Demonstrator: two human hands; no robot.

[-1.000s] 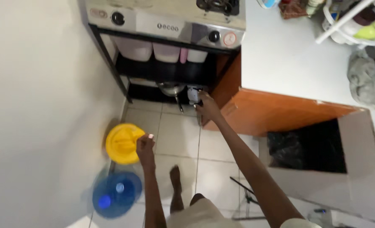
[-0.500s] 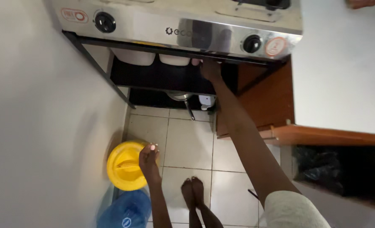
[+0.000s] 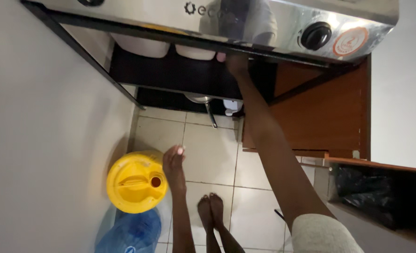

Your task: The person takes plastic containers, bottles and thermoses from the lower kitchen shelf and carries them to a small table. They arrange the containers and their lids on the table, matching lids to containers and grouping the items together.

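Overhead, I see the right hand [image 3: 236, 64] at 12 o'clock, reaching under the steel stove front [image 3: 264, 23] onto the black shelf [image 3: 170, 75]; its grip is hidden there, can't tell if it holds anything. Pale plastic tubs [image 3: 142, 46] sit at 11. The left hand [image 3: 174, 161] hangs loosely curled, empty, just beside the round yellow plastic jerrycan [image 3: 133, 182] at 8 o'clock. A blue water bottle [image 3: 130, 232] stands below it.

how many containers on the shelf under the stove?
2 whitish containers show on the shelf below the stove: one at left, one beside it, next to the right hand. The stove's edge may hide more.
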